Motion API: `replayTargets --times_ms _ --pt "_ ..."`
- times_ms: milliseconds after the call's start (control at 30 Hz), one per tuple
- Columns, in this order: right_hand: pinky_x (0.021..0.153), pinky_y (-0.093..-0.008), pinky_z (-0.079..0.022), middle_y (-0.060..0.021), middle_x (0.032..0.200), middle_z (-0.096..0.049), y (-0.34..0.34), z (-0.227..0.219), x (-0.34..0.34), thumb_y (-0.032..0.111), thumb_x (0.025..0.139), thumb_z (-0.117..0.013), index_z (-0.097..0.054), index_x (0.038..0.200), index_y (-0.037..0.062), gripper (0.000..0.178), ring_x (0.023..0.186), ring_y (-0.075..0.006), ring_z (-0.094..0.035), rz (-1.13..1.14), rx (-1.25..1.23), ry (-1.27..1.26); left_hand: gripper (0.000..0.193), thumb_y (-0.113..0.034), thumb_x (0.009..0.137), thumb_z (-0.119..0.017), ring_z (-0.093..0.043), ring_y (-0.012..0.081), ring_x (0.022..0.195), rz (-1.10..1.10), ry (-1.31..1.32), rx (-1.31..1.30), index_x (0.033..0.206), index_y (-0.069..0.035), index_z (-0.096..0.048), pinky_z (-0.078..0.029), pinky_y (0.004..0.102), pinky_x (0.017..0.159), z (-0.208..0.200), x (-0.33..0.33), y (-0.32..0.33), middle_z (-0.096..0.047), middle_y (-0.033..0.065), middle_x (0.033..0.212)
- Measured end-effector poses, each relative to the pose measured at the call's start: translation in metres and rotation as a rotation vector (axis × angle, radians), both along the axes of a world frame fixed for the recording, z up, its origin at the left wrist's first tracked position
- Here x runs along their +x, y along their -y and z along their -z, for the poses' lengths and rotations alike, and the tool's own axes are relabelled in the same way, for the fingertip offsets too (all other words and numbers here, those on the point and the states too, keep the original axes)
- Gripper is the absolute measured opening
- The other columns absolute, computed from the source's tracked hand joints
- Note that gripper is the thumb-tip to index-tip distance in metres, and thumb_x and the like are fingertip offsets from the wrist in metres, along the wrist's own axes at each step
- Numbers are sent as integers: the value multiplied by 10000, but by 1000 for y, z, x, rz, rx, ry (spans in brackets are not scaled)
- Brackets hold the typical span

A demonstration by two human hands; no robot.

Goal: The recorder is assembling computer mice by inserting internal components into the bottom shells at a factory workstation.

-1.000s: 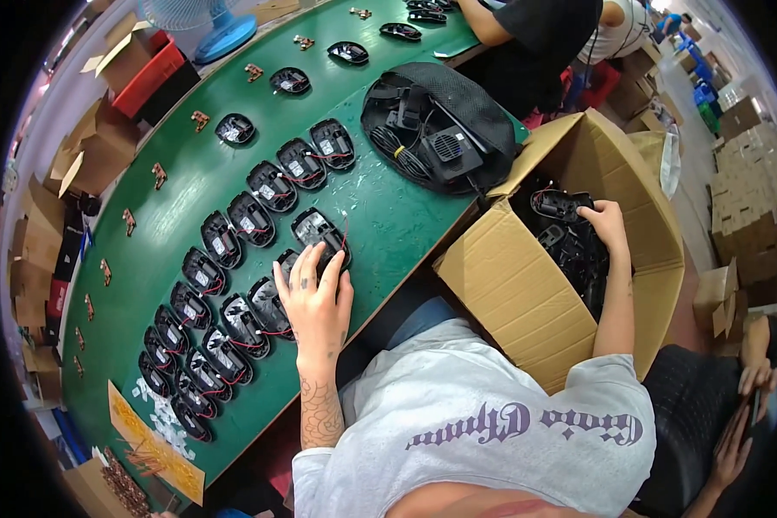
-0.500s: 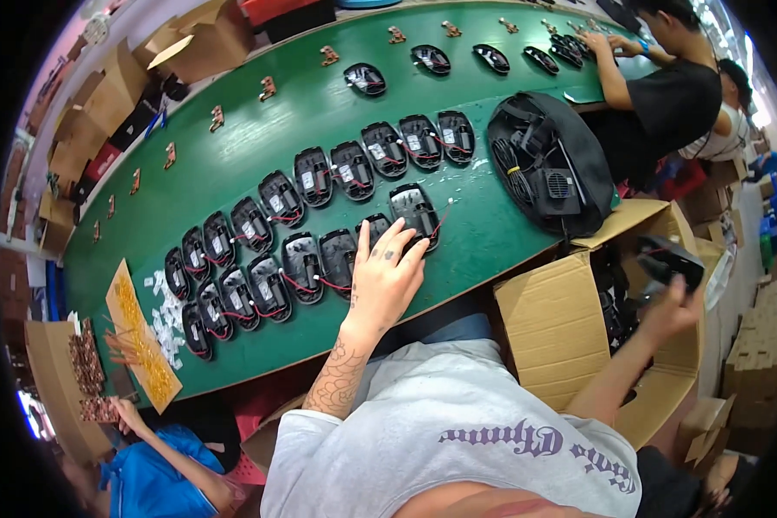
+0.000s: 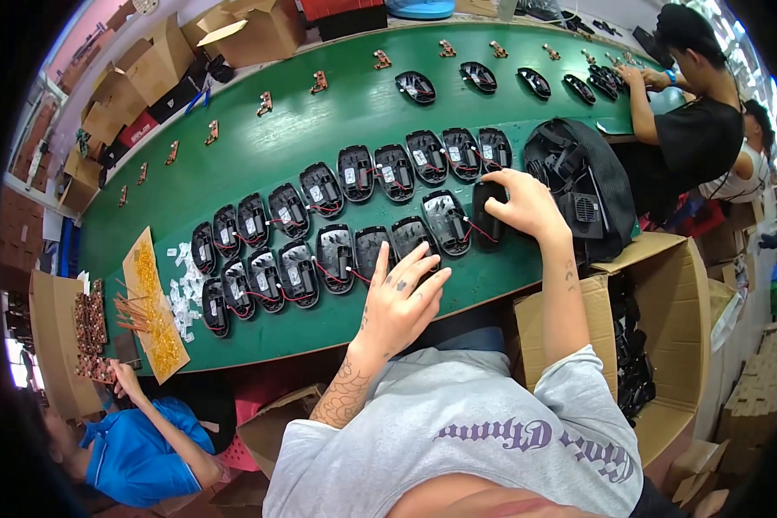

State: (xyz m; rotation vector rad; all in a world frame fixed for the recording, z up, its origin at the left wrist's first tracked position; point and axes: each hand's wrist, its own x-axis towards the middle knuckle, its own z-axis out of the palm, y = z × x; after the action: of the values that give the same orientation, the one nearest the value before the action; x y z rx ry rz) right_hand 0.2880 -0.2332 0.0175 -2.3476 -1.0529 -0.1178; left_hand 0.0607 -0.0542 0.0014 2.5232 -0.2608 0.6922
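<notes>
Two rows of black mouse-shaped plastic shells (image 3: pixel 287 210), many with a white label and thin red wires, lie open side up on the green table (image 3: pixel 233 328). At the right end of the nearer row, my right hand (image 3: pixel 527 205) curls its thumb and fingers round a dark shell (image 3: pixel 487 226) set down on the table. Beside it lies a shell with a white label (image 3: pixel 445 221) and a red wire. My left hand (image 3: pixel 400 289) is open, its fingers spread over the near edges of shells in that row. Fingertips partly cover the shell beneath (image 3: pixel 415 231).
A black bag (image 3: pixel 609 181) holding cables stands right of the shells. An open cardboard box (image 3: pixel 665 328) with black parts is at my right. Small circuit boards (image 3: pixel 319 82) line the far side. Co-workers sit at far right and lower left, near a board of yellow pieces (image 3: pixel 151 302).
My right hand has come from over the cardboard box to the table, bringing a black shell to the end of the nearer row. The view has shifted slightly. My left hand stays over the row.
</notes>
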Motion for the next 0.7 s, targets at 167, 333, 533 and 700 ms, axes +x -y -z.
replayTargets --times_ms 167,333,533,700 --pt "684 -341 -468 -78 805 -595 4 -9 -9 176 814 -658 -691 1176 5 402 728 -202 -572 35 105 4 356 -81 831 -720 -545 275 1317 83 -11 -8 1183 -129 -687 -266 605 1174 -2 11 13 -627 72 1270" --pt "638 -271 -405 -12 808 -566 39 -17 -24 147 875 -622 -694 1167 -12 340 720 -116 -516 -5 538 -226 401 -134 834 -726 -523 270 1325 154 -5 28 1229 -117 -662 -279 609 1163 3 46 39 -596 89 1330" --pt "703 -250 -424 -27 834 -603 45 10 -33 45 872 -624 -707 1115 -8 262 772 -118 -549 -3 828 -239 475 -230 836 -735 -470 269 1359 105 -90 186 1277 -87 -632 -283 606 1161 19 70 66 -538 123 1405" --pt "820 -295 -480 -78 961 -669 55 22 -57 43 857 -652 -695 1137 13 284 897 -200 -621 302 573 28 506 -262 839 -720 -431 268 1392 142 -111 189 1289 -49 -627 -258 582 1184 23 75 70 -511 143 1437"
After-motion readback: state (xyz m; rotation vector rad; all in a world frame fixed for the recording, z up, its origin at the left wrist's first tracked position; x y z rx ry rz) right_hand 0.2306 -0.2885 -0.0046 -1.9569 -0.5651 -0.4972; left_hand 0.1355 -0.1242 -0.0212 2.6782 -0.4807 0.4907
